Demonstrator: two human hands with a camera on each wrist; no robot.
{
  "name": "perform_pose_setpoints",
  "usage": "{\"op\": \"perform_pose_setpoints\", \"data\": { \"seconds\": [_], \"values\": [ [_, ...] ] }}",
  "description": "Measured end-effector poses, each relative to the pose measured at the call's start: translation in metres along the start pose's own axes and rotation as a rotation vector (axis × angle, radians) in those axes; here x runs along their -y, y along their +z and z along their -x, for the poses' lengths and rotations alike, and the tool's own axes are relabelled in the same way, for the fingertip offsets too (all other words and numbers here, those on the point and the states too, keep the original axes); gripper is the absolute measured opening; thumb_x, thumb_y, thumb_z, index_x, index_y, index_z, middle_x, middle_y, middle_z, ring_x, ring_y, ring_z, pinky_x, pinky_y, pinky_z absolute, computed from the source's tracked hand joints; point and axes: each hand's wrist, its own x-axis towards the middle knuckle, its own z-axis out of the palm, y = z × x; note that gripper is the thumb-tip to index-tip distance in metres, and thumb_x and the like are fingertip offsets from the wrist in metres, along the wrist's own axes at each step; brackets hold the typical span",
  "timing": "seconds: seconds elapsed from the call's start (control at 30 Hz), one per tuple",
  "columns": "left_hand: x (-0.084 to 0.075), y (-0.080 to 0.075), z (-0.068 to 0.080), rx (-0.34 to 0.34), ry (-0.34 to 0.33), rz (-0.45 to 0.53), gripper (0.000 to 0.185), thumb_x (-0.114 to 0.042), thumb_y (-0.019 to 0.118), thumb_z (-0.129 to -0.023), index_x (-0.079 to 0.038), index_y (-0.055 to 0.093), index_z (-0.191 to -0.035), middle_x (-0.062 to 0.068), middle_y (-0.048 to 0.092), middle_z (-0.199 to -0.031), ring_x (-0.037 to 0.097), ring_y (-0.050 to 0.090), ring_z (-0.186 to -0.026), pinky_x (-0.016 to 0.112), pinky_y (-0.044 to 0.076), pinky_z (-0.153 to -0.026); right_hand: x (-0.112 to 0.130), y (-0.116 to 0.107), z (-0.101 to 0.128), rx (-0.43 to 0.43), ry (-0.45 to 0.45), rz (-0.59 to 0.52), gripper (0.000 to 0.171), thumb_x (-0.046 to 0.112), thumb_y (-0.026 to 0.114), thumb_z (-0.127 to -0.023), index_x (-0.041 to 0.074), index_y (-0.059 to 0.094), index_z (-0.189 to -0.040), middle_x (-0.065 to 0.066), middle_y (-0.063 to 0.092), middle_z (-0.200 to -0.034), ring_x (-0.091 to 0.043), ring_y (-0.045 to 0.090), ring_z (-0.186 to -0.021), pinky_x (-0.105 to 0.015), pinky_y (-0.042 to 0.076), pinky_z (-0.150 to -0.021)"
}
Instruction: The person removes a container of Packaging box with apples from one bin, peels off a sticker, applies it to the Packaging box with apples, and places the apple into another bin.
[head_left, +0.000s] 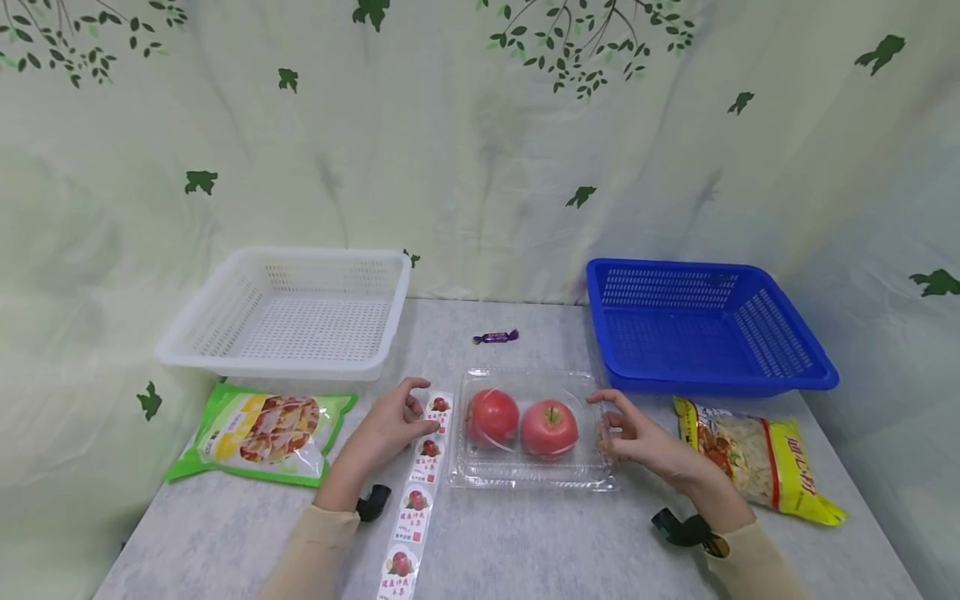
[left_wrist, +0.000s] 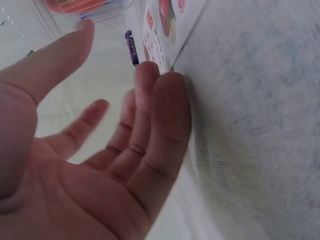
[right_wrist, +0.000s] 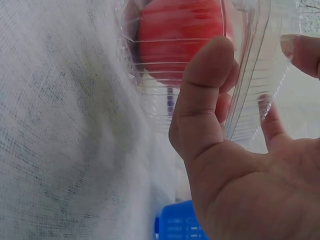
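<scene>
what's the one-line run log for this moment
left hand: beside sticker strip; right hand: at right edge of clear box; box: two red fruits inside; candy: behind box

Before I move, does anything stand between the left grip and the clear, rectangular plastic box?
Yes: a long white strip of apple stickers lies along the left side of that box, between it and the left grip.
</scene>
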Motion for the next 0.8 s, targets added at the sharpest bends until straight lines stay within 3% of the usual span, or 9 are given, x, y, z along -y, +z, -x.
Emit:
{"op": "perform_pose_setpoints", "data": {
  "seconds": [0.13,0.23,0.37,0.5,0.63,0.8],
  "values": [
    [-0.003,0.007,0.007,-0.067,-0.089,-0.069,0.076,-0.028,0.086,-0.089,-0.005,0.048,-0.151,0.008,0.062,-0.096,0.018,0.056,-0.076,0.03,0.046,-0.067,0.003,0.0,0.0,0.023,0.005,-0.003,0.073,0.008,0.061,-0.105,0.014,0.019,-0.163,-0.008,0.051,-0.104,-0.012,0.057,-0.083,-0.033,0.059,-0.073],
    [-0.006,0.015,0.015,-0.13,-0.148,-0.124,0.082,-0.032,0.088,-0.086,-0.001,0.048,-0.15,0.01,0.065,-0.098,0.022,0.058,-0.08,0.035,0.05,-0.071,0.004,-0.001,0.001,0.019,0.037,0.0,0.084,0.01,0.062,-0.105,0.023,0.009,-0.169,-0.011,0.05,-0.109,-0.016,0.06,-0.086,-0.034,0.061,-0.076],
    [-0.009,0.027,0.022,-0.201,-0.168,-0.217,0.087,-0.029,0.091,-0.082,0.004,0.047,-0.148,0.022,0.068,-0.114,0.033,0.067,-0.093,0.05,0.058,-0.084,0.006,-0.003,0.004,-0.002,0.08,0.014,0.095,0.017,0.067,-0.103,0.031,0.001,-0.17,-0.016,0.046,-0.119,-0.021,0.063,-0.09,-0.034,0.06,-0.079],
    [-0.013,0.034,0.024,-0.254,-0.145,-0.292,0.084,-0.021,0.092,-0.081,0.008,0.048,-0.146,0.031,0.065,-0.128,0.045,0.069,-0.105,0.059,0.058,-0.094,0.007,-0.005,0.006,-0.017,0.082,0.036,0.097,0.019,0.069,-0.103,0.033,0.001,-0.17,-0.018,0.044,-0.122,-0.021,0.064,-0.088,-0.034,0.061,-0.079],
    [-0.013,0.035,0.024,-0.284,-0.109,-0.303,0.076,-0.014,0.09,-0.08,0.01,0.051,-0.14,0.029,0.067,-0.117,0.047,0.069,-0.1,0.06,0.057,-0.091,0.008,-0.007,0.007,-0.024,0.081,0.048,0.097,0.018,0.068,-0.104,0.033,0.0,-0.171,-0.018,0.045,-0.121,-0.021,0.063,-0.089,-0.034,0.06,-0.078],
    [-0.007,0.031,0.023,-0.255,-0.12,-0.197,0.069,-0.008,0.086,-0.082,0.007,0.051,-0.139,0.014,0.067,-0.094,0.032,0.065,-0.083,0.05,0.056,-0.079,0.006,-0.007,0.008,-0.017,0.077,0.048,0.096,0.018,0.068,-0.104,0.032,0.0,-0.171,-0.017,0.045,-0.119,-0.021,0.062,-0.089,-0.032,0.06,-0.077]
  ]
}}
